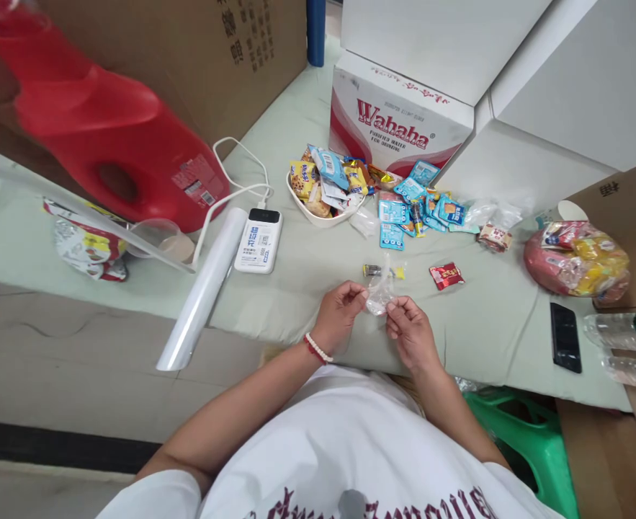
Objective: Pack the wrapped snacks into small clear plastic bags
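Between my two hands is a small clear plastic bag (381,294), pinched at its near edge from both sides. My left hand (344,311), with a beaded bracelet at the wrist, is closed on the bag's left side. Fingers of my right hand (408,326) grip its right side. Just beyond the bag, a small dark and yellow wrapped snack (372,271) lies on the table, partly behind the plastic. A red snack packet (447,275) rests to the right. Farther back are several blue snack packets (395,212) and a white bowl (318,218) heaped with wrapped snacks.
A white power bank (258,242) with a cable and a roll of plastic film (204,288) lie left. The big red jug (160,137) stands behind them. A Wahaha carton (398,119) backs the table. Right are a filled snack bag (574,263), a phone (565,337) and plastic bottles (620,331).
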`<state>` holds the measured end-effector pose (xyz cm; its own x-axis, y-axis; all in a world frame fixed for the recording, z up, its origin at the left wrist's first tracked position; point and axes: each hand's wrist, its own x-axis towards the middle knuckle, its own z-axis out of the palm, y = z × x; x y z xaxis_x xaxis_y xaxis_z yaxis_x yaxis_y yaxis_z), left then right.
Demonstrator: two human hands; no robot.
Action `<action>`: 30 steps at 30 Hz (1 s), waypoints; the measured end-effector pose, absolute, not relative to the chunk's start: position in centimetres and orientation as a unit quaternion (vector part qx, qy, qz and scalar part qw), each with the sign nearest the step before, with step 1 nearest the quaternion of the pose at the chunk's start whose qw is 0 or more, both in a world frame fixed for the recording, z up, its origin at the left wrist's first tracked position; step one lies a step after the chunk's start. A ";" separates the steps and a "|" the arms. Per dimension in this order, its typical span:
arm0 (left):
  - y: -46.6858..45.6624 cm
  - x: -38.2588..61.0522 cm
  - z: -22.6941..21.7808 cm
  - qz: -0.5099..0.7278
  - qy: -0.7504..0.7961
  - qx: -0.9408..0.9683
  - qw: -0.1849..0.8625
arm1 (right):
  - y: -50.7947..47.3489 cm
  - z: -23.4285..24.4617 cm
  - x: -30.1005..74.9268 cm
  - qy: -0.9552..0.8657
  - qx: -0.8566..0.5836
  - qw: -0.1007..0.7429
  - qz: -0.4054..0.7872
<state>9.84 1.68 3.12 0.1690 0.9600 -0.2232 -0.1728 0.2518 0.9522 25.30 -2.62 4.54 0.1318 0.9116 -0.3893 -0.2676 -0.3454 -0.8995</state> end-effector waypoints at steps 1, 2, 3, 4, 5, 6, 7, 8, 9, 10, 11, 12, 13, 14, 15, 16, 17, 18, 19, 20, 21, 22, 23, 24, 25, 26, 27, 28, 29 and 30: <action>1.6 9.5 3.0 0.452 0.477 0.409 0.634 | -2.9 4.4 25.4 -0.280 -0.563 0.486 0.606; 1.5 9.2 2.9 0.458 0.483 0.404 0.628 | -3.2 4.2 25.5 -0.286 -0.563 0.472 0.615; 1.4 9.0 2.9 0.462 0.487 0.408 0.618 | -3.4 4.1 25.7 -0.301 -0.565 0.458 0.617; 1.3 8.7 2.9 0.465 0.491 0.423 0.602 | -3.6 4.1 25.9 -0.321 -0.570 0.450 0.608; 1.2 8.5 3.0 0.467 0.494 0.450 0.580 | -3.6 4.1 26.1 -0.341 -0.578 0.449 0.590; 1.0 8.4 3.1 0.468 0.492 0.484 0.552 | -3.5 4.2 26.3 -0.359 -0.587 0.455 0.565; 0.8 8.3 3.2 0.467 0.486 0.520 0.524 | -3.2 4.3 26.6 -0.372 -0.596 0.464 0.538; 0.6 8.3 3.2 0.464 0.476 0.555 0.499 | -2.7 4.4 26.7 -0.381 -0.605 0.472 0.517; 0.4 8.4 3.3 0.461 0.463 0.585 0.480 | -2.2 4.5 26.9 -0.386 -0.609 0.475 0.505; 0.2 8.4 3.3 0.456 0.450 0.605 0.473 | -1.6 4.6 27.0 -0.389 -0.610 0.475 0.502; 0.0 8.5 3.4 0.452 0.442 0.610 0.478 | -1.0 4.6 27.0 -0.392 -0.607 0.473 0.505; -0.1 8.5 3.4 0.448 0.442 0.600 0.494 | -0.4 4.6 26.9 -0.397 -0.602 0.471 0.508; -0.2 8.6 3.5 0.446 0.450 0.578 0.514 | 0.0 4.6 26.7 -0.404 -0.596 0.470 0.510; -0.1 8.7 3.5 0.445 0.464 0.553 0.530 | 0.4 4.5 26.5 -0.416 -0.592 0.469 0.506; 0.0 8.7 3.6 0.444 0.478 0.531 0.540 | 0.6 4.4 26.2 -0.430 -0.591 0.466 0.498; 0.3 8.8 3.8 0.444 0.489 0.521 0.540 | 0.7 4.4 26.0 -0.446 -0.592 0.460 0.489; 0.5 8.8 3.9 0.444 0.494 0.523 0.534 | 0.7 4.3 25.8 -0.462 -0.592 0.452 0.482; 0.8 8.9 4.0 0.443 0.495 0.532 0.525 | 0.7 4.3 25.7 -0.473 -0.592 0.445 0.477; 1.2 9.0 4.1 0.445 0.493 0.536 0.520 | 0.6 4.4 25.6 -0.478 -0.593 0.440 0.475; 1.4 9.0 4.1 0.453 0.490 0.528 0.526 | 0.5 4.4 25.7 -0.476 -0.595 0.442 0.474; 1.7 9.0 4.0 0.467 0.486 0.501 0.543 | 0.4 4.5 25.9 -0.463 -0.599 0.450 0.473; 2.0 9.0 3.9 0.485 0.481 0.460 0.567 | 0.3 4.6 26.1 -0.439 -0.606 0.464 0.473; 2.2 8.9 3.8 0.503 0.474 0.408 0.596 | 0.2 4.6 26.5 -0.404 -0.614 0.483 0.476; 2.4 8.7 3.6 0.518 0.466 0.353 0.624 | 0.0 4.7 26.8 -0.362 -0.618 0.506 0.482; 2.5 8.5 3.4 0.528 0.456 0.303 0.649 | -0.3 4.7 27.2 -0.315 -0.617 0.528 0.491; 2.7 8.2 3.2 0.534 0.446 0.259 0.670 | -0.8 4.6 27.7 -0.269 -0.613 0.547 0.503; 2.9 7.9 3.1 0.537 0.435 0.222 0.688 | -1.4 4.4 28.1 -0.228 -0.606 0.561 0.516; 3.1 7.5 3.0 0.539 0.423 0.191 0.703 | -2.2 4.3 28.5 -0.195 -0.599 0.568 0.530; 3.3 7.2 2.9 0.544 0.411 0.162 0.713 | -3.1 4.1 29.0 -0.175 -0.595 0.564 0.545; 3.5 6.9 2.9 0.550 0.400 0.136 0.720 | -4.2 3.9 29.6 -0.168 -0.598 0.551 0.557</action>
<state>6.85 3.48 2.94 0.0751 0.9012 -0.4269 -0.6839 0.3581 0.6356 29.62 -4.16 3.85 0.3227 0.8150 -0.4814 -0.4120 -0.3369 -0.8466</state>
